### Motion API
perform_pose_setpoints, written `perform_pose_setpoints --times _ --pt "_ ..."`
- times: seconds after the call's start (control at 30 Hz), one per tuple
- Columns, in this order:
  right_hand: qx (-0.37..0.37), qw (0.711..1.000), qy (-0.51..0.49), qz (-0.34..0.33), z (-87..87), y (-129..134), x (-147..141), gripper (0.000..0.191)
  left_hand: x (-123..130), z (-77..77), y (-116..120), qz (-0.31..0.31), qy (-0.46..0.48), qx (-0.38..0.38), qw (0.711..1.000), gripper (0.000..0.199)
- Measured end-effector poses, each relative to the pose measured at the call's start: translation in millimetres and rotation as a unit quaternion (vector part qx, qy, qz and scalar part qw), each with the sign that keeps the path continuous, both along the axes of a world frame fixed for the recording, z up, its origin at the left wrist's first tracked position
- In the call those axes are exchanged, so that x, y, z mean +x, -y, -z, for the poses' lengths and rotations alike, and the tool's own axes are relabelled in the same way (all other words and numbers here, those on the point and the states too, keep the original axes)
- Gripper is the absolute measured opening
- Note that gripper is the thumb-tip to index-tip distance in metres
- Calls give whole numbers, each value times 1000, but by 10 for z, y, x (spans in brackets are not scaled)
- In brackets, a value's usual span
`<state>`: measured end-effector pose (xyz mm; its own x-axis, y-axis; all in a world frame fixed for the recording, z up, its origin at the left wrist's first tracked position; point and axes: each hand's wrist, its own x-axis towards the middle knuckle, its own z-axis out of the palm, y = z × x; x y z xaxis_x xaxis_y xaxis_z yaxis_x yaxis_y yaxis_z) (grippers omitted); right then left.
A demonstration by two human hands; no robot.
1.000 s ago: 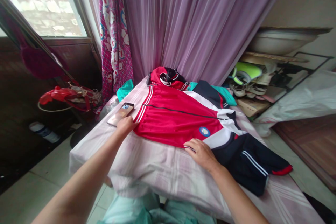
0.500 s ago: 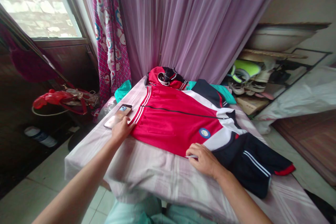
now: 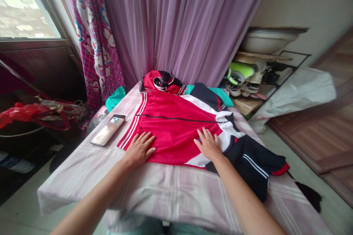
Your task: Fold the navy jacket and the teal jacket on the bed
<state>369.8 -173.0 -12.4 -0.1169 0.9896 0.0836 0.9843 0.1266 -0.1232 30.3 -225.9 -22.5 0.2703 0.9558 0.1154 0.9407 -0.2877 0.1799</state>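
Note:
A red, white and dark blue zip jacket (image 3: 171, 128) lies spread on a cloth-covered table (image 3: 154, 187), its striped hem at the left and its collar at the right. My left hand (image 3: 139, 149) rests flat on the red cloth near the hem, fingers spread. On the chest part lies my right hand (image 3: 209, 144), also open, partly covering the round badge. The dark sleeve (image 3: 255, 163) with white stripes stretches to the right. Left of the hem is a phone (image 3: 108, 130).
Bunched red and black clothing (image 3: 162, 80) sits at the table's back edge, beside teal cloth (image 3: 220, 94). A purple curtain (image 3: 176, 22) hangs behind. At the right stands a rack with shoes (image 3: 250, 86) and a white bag (image 3: 300, 91).
My left hand has let go of the hem edge and lies flat. My right hand has released the near edge and moved up onto the chest. The view has shifted right.

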Motion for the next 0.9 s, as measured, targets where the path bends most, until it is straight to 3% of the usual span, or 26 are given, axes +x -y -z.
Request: perform_pose_setpoints --times 0.1,0.3,0.47,0.63,0.73,0.9 --pt "-46 995 47 76 146 7 305 62 -37 76 9 1 0 7 1000 57" --pt "-29 988 76 132 244 138 691 68 -49 103 1 -8 0 20 1000 55" --pt "-7 988 64 141 207 239 806 61 -34 109 -14 -16 -2 19 1000 54" --pt "22 991 42 129 47 190 896 55 -12 53 -2 -15 -24 12 1000 58" --pt "15 986 49 162 -10 155 991 56 -6 36 2 -15 -31 13 999 60" --pt "-5 971 52 234 54 235 1166 59 -19 76 -9 -15 -28 29 999 59"
